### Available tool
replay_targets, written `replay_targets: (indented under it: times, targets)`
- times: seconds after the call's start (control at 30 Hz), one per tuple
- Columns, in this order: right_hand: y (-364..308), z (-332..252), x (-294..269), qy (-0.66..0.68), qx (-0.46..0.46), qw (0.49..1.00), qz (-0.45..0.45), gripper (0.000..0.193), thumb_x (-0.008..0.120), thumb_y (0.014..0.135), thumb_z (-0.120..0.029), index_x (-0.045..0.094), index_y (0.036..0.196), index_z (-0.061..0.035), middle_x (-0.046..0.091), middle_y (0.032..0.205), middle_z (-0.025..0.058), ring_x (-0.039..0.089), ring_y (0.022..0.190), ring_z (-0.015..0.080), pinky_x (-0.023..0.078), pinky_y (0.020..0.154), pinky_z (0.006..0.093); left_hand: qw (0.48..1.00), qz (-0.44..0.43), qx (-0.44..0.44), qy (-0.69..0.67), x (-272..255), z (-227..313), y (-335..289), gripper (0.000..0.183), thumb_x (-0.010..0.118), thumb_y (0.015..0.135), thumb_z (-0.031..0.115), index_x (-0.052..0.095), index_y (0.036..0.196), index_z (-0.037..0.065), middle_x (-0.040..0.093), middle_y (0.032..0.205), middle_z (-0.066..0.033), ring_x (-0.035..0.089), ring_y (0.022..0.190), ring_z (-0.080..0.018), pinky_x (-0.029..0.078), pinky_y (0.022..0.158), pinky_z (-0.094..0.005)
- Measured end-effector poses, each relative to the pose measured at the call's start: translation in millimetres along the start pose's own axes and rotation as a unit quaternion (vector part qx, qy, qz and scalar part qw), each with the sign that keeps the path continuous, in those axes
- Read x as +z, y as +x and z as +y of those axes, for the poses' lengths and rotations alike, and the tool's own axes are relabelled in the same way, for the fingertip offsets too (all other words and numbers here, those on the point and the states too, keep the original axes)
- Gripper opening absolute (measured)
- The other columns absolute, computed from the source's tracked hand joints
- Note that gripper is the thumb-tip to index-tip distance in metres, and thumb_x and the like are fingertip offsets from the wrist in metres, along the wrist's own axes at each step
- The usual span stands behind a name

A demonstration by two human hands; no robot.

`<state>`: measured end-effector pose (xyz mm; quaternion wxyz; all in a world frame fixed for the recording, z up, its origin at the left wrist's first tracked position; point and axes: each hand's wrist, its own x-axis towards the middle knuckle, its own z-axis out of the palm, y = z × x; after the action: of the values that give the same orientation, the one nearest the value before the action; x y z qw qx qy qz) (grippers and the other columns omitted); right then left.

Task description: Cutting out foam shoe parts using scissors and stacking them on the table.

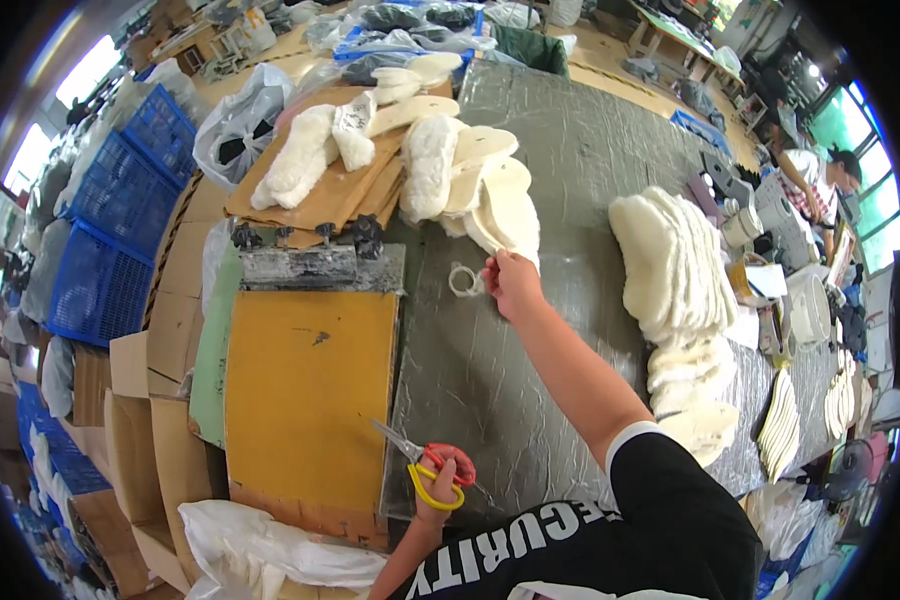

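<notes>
My left hand (436,488), near the front edge, is closed around a pair of scissors (454,466) with red and yellow handles. The blades point up and left over a yellow board (310,380). With its arm stretched forward, my right hand (516,284) pinches the near end of a cream insole (508,205). That insole lies on a loose heap of insoles, some smooth and some with fluffy fleece (430,165). Just left of my right hand a small whitish ring (463,280) rests on the grey table (560,130).
Stacked fleece insoles (670,260) stand on the right of the table, with more piles nearer me. Cardboard sheets (315,185) carrying insoles lie at the far left, behind a metal clamp bar (300,268). Blue crates (120,210) and an open carton (160,460) line the left. A person (815,185) is at the far right.
</notes>
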<state>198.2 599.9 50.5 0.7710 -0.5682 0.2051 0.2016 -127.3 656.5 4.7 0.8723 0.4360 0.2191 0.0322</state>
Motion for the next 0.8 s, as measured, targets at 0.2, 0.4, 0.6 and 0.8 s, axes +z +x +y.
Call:
replay_targets:
  times: [0.2, 0.4, 0.6, 0.8]
  targets:
    - [-116, 62, -47, 0.055, 0.070, 0.996, -0.024, 0.015, 0.047, 0.094, -0.020, 0.052, 0.089, -0.0065, 0.052, 0.077, 0.0013, 0.051, 0.067, 0.0124, 0.043, 0.063, 0.0279, 0.993, 0.084, 0.032, 0.080, 24, 17, 22, 0.010, 0.054, 0.087, 0.010, 0.049, 0.093, 0.004, 0.058, 0.078, -0.0078, 0.056, 0.067, -0.0135, 0.046, 0.061, -0.0264]
    - [-197, 119, -77, -0.108, 0.126, 0.974, -0.151, 0.016, 0.054, 0.090, -0.019, 0.056, 0.082, -0.0063, 0.050, 0.066, -0.0015, 0.046, 0.058, 0.0103, 0.037, 0.052, 0.0247, 0.986, 0.110, 0.060, 0.112, 53, 45, 50, 0.022, 0.064, 0.076, 0.001, 0.045, 0.085, 0.006, 0.053, 0.077, -0.0054, 0.056, 0.063, -0.0139, 0.046, 0.056, -0.0260]
    - [-174, 51, -103, -0.498, -0.337, 0.773, -0.204, 0.016, 0.062, 0.079, -0.017, 0.057, 0.089, -0.0060, 0.058, 0.086, 0.0143, 0.060, 0.078, 0.0339, 0.048, 0.068, 0.0430, 0.902, 0.172, 0.119, 0.379, 56, 98, 11, 0.018, 0.062, 0.074, 0.001, 0.047, 0.084, 0.002, 0.056, 0.073, -0.0073, 0.054, 0.056, -0.0129, 0.044, 0.053, -0.0265]
    - [-173, -10, -79, -0.499, -0.526, 0.661, -0.195, 0.045, 0.072, 0.072, -0.028, 0.055, 0.109, -0.0098, 0.054, 0.110, 0.0144, 0.061, 0.081, 0.0336, 0.048, 0.070, 0.0409, 0.840, 0.130, 0.255, 0.462, 77, 164, -28, 0.017, 0.061, 0.075, -0.002, 0.046, 0.081, 0.001, 0.061, 0.078, -0.0099, 0.055, 0.067, -0.0132, 0.046, 0.062, -0.0259]
